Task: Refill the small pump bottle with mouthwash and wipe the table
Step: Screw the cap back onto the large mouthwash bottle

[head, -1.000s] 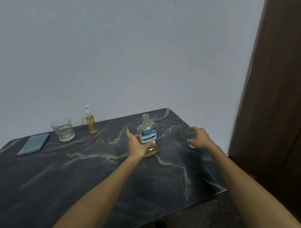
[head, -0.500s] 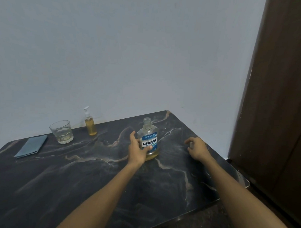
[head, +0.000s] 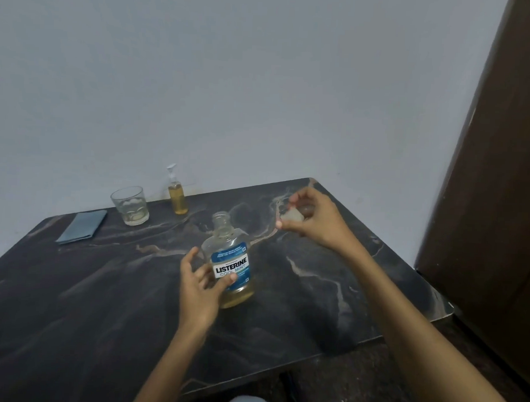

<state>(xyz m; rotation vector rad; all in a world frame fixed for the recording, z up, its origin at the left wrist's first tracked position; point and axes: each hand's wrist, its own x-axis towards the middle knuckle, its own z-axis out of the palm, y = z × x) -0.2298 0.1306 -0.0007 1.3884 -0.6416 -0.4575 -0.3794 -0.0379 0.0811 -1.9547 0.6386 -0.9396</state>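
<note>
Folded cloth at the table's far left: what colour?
Plain grey-blue, no pattern; the folded cloth shows in the head view.

The bench (head: 329, 308) is a dark, marble-patterned slab with pale, rust-tinged veins running across it, its far edge against a plain wall. An uncapped mouthwash bottle (head: 230, 261) stands upright near its middle, clear with a blue label and a shallow layer of amber liquid at the bottom. Beyond the mouthwash bottle and to its left, near the far edge, stands a small pump bottle (head: 177, 194) filled with amber liquid. Just left of that is a clear drinking glass (head: 130, 205) with a little pale liquid in it. Farther left of the mouthwash bottle lies a flat folded blue-grey cloth (head: 83, 227).
</note>
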